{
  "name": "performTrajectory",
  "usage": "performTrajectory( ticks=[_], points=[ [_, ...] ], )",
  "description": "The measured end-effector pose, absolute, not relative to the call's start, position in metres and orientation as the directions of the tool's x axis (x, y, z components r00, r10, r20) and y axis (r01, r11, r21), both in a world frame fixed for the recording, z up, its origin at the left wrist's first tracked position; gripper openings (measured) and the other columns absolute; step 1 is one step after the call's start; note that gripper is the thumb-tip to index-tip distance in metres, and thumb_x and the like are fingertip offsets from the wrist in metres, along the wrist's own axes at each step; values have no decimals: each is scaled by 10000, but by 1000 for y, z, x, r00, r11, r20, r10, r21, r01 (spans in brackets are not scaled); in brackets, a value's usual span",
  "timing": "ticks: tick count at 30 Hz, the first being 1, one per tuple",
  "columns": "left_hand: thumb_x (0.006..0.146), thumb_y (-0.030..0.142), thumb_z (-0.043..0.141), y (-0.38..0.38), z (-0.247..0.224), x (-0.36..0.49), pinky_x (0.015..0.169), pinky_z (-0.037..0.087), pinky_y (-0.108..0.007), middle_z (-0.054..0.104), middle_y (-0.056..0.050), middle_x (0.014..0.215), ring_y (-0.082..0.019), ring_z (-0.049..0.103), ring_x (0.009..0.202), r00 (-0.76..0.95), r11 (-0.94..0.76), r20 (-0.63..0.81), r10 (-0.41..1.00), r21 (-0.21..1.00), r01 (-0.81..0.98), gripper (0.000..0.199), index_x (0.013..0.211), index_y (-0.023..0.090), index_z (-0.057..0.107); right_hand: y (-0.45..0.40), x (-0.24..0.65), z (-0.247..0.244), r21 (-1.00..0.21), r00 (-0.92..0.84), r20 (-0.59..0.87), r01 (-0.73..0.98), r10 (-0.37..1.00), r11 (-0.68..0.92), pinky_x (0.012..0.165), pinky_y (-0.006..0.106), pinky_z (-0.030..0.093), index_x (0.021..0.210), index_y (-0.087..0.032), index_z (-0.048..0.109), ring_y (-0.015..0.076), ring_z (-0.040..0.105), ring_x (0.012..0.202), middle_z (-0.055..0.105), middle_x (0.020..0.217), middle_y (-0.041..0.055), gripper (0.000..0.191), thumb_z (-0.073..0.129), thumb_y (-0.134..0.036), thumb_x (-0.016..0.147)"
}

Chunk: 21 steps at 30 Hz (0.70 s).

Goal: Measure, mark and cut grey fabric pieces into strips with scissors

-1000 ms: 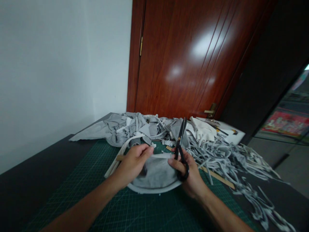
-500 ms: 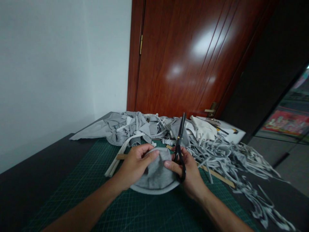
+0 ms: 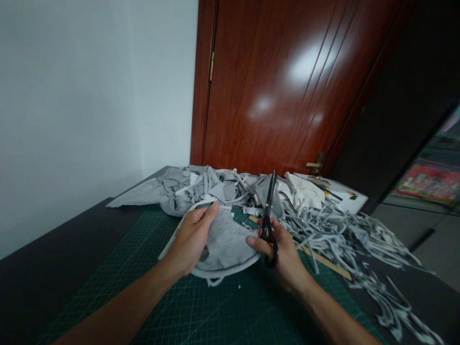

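A grey piece of fabric (image 3: 230, 242) with a thick curved edge is stretched between my hands above a green cutting mat (image 3: 201, 316). My left hand (image 3: 194, 237) is closed on its left side, thumb on top. My right hand (image 3: 278, 247) pinches the right edge of the fabric between thumb and finger. That same hand also carries black scissors (image 3: 268, 211), their blades together and pointing away from me. A small loop of grey strip hangs under the fabric's lower edge.
Crumpled grey fabric pieces (image 3: 190, 189) lie along the mat's far side. Cut grey strips (image 3: 334, 230) are heaped at the right, beside a wooden ruler (image 3: 323, 261). A cream cloth (image 3: 304, 189) lies at the back, before a brown door (image 3: 273, 96).
My left hand has moved left and turned, spreading the fabric wider and flatter. A small loop now shows under its lower edge. My right hand with the scissors has barely moved.
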<state>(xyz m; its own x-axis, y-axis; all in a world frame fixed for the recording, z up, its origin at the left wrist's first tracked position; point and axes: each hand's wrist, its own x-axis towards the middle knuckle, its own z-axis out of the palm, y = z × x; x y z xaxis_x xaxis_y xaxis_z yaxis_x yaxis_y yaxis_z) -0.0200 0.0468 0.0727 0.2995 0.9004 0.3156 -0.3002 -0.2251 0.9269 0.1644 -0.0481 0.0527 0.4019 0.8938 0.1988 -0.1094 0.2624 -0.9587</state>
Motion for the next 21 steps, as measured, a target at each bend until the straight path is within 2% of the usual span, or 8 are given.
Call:
performTrajectory(
  ticks=[3, 6, 9, 13, 16, 21],
  points=[
    [813, 500, 815, 45, 74, -20, 689, 514, -314, 704, -9, 767, -208, 657, 754, 373, -182, 282, 884, 942, -282, 320, 827, 202, 701, -47, 167, 52, -957, 390, 211, -104, 896, 271, 630, 250, 462, 1040, -202, 656, 145, 603, 689, 694, 800, -34, 703, 1091, -402, 526],
    [780, 413, 826, 45, 75, -22, 673, 488, -291, 709, 12, 811, -179, 632, 730, 385, -182, 271, 882, 950, -253, 293, 930, 208, 679, -45, 168, 51, -953, 374, 242, -81, 895, 291, 620, 251, 462, 1014, -208, 657, 138, 606, 658, 702, 766, -43, 674, 1087, -410, 537],
    [817, 427, 786, 46, 75, -23, 664, 456, -281, 691, 10, 805, -170, 607, 729, 405, -210, 286, 869, 952, -222, 277, 922, 200, 666, -43, 169, 49, -951, 373, 262, -60, 890, 305, 648, 282, 510, 1006, -224, 624, 183, 691, 694, 770, 794, -11, 673, 1079, -433, 556],
    [842, 467, 751, 45, 73, -23, 681, 445, -283, 676, -4, 834, -178, 594, 776, 494, -239, 293, 818, 956, -172, 296, 911, 187, 683, -41, 173, 49, -931, 386, 317, -48, 867, 361, 782, 370, 594, 1030, -244, 565, 253, 784, 821, 841, 912, 47, 709, 1081, -402, 570],
    [859, 505, 711, 44, 70, -21, 653, 403, -276, 619, 2, 784, -169, 552, 752, 589, -269, 267, 763, 959, -86, 327, 829, 182, 667, -43, 175, 52, -915, 367, 358, -44, 859, 400, 851, 397, 614, 1040, -252, 546, 255, 795, 880, 847, 947, 47, 706, 1079, -348, 588],
    [892, 550, 604, 40, 65, -18, 602, 305, -282, 487, 26, 684, -147, 448, 672, 739, -345, 183, 649, 936, 71, 394, 732, 190, 608, -48, 170, 54, -905, 274, 394, -52, 877, 422, 792, 329, 608, 1057, -265, 534, 210, 782, 835, 842, 958, 14, 713, 1078, -275, 596]
  ],
)
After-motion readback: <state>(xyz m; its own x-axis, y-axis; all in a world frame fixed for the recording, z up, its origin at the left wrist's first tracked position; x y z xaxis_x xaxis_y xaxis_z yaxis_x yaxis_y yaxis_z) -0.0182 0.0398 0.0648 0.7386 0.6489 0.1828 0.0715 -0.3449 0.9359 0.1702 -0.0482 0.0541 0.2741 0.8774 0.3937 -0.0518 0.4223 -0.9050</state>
